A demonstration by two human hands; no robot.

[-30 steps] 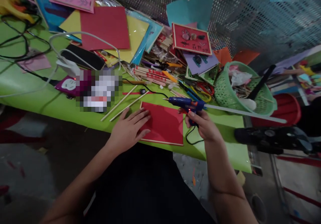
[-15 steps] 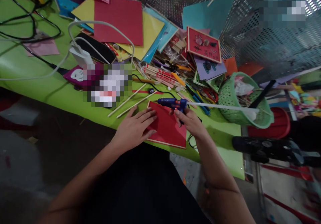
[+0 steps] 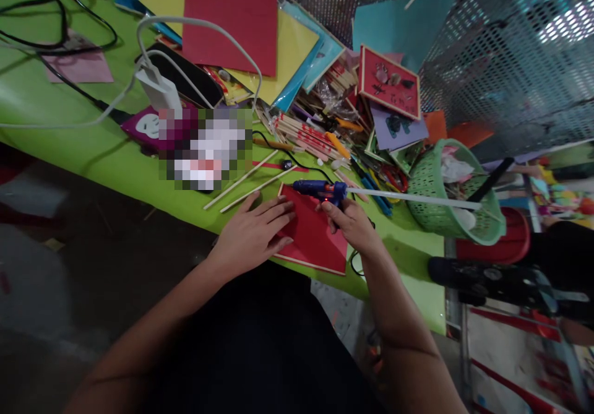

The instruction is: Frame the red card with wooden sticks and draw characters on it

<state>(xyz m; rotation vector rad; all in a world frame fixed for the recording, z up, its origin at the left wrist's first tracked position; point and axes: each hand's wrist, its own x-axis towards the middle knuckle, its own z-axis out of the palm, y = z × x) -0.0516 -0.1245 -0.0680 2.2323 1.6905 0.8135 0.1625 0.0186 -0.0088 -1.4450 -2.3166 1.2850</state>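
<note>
My right hand point(image 3: 351, 223) is wrapped round a blue hot glue gun point(image 3: 318, 189), its nozzle pointing left over the far left corner of a red board point(image 3: 315, 237). A long pale glue stick point(image 3: 408, 197) juts from the gun's back, and a small red light glows on it. My left hand point(image 3: 257, 231) lies with fingers stretched out on the board's left side. Thin light wood strips edge the board along its near and left sides; the gun and hand cover part of its far edge. Two loose wooden sticks point(image 3: 241, 180) rest on the table just beyond my left hand.
Beyond the board lie red-banded bundles of sticks point(image 3: 306, 134), scissors point(image 3: 394, 177) and coloured sheets point(image 3: 232, 24). A green basket point(image 3: 424, 182) stands at the right. A purple power strip point(image 3: 153, 130) with a white charger point(image 3: 160, 89) sits at the left. The green table's point(image 3: 139, 166) near edge slopes down rightward.
The glue gun in my right hand has moved left, from beyond the board's right edge to over its far left corner. My left hand stays on the board. The view has shifted somewhat.
</note>
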